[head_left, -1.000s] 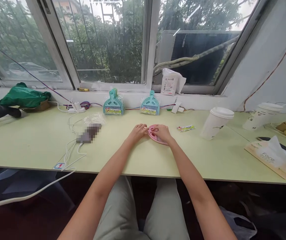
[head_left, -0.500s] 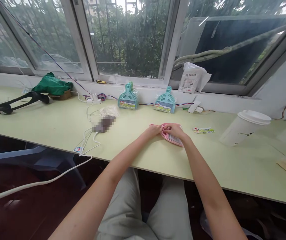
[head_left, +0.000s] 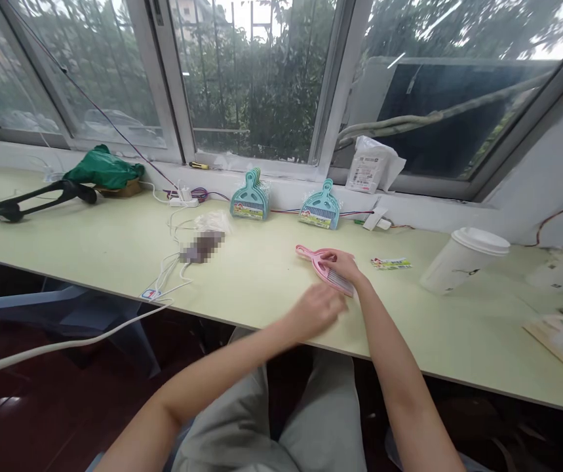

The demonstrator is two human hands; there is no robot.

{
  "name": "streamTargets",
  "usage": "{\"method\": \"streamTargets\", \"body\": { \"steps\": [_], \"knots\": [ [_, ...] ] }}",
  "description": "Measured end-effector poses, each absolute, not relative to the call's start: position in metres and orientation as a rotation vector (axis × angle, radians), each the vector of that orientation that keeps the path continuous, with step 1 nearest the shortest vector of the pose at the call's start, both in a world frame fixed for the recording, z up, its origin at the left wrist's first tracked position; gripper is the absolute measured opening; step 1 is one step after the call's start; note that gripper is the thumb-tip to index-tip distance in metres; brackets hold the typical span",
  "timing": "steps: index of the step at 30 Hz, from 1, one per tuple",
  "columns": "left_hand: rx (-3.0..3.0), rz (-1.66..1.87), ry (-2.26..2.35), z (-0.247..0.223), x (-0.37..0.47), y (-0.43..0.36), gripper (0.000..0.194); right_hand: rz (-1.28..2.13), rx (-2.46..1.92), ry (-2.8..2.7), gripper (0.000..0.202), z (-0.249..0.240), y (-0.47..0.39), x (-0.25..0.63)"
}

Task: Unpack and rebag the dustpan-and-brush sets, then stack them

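Note:
A pink mini dustpan with a brush in it lies on the table, its handle pointing to the left. My right hand is closed on its middle from the right side, fingers bent over the pink plastic. My left hand is off the handle, in the air near the table's front edge, just below the dustpan. Motion smears its fingers. To the right of the dustpan lie flat printed label cards. Against the wall stand two groups of teal dustpan-and-brush sets with printed labels.
A white paper cup with a lid stands at the right, near a wooden board. On the left are white cables, a pixelated dark object, a black curved frame and a green bag.
My left hand has let go of the pink handle and moved down toward me. My right hand stays on the dustpan. The camera view has shifted slightly.

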State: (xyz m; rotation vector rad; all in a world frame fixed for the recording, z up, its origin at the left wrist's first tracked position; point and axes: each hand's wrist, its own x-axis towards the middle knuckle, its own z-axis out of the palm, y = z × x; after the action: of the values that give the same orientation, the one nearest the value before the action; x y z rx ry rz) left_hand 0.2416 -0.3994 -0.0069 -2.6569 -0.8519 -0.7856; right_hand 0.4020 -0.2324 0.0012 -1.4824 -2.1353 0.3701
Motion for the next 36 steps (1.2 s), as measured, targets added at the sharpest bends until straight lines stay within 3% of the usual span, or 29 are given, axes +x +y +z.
{"method": "streamTargets", "body": {
  "steps": [3,5,7,10,18,22,24,28,33,36],
  "knots": [
    [-2.991,-0.575,-0.187,-0.070,0.256,-0.485,0.019,0.430,-1.603,-1.870,0.028,-0.001,-0.225,0.417],
    [-3.137,-0.369,-0.024,-0.121,0.259,-0.519,0.016,0.246,-1.803,-1.603,0.031,-0.006,-0.221,0.431],
    [-3.236,-0.252,-0.354,-0.165,0.259,-0.530,0.006,0.034,-1.984,-1.389,0.036,-0.012,-0.219,0.447],
    [-3.250,-0.285,-0.817,-0.200,0.259,-0.520,0.027,-0.102,-2.187,-1.255,0.044,-0.024,-0.219,0.466],
    [-3.485,-0.471,-0.600,-0.211,0.264,-0.516,0.051,-0.028,-2.286,-1.408,0.038,-0.027,-0.220,0.467],
    [-3.571,-0.345,-0.138,-0.225,0.264,-0.529,0.030,-0.034,-2.243,-1.409,0.035,-0.023,-0.219,0.466],
    [-3.567,-0.372,-0.227,-0.223,0.266,-0.527,0.028,-0.018,-2.237,-1.387,0.034,-0.023,-0.219,0.467],
    [-3.523,-0.530,-0.776,-0.205,0.278,-0.512,0.049,-0.028,-2.230,-1.399,0.038,-0.026,-0.217,0.469],
    [-3.435,-0.544,-1.051,-0.214,0.291,-0.526,0.028,0.031,-2.239,-1.481,0.036,-0.029,-0.216,0.468],
    [-3.459,-0.440,-0.859,-0.238,0.285,-0.545,0.014,0.011,-2.234,-1.483,0.034,-0.027,-0.219,0.467]
  ]
}}
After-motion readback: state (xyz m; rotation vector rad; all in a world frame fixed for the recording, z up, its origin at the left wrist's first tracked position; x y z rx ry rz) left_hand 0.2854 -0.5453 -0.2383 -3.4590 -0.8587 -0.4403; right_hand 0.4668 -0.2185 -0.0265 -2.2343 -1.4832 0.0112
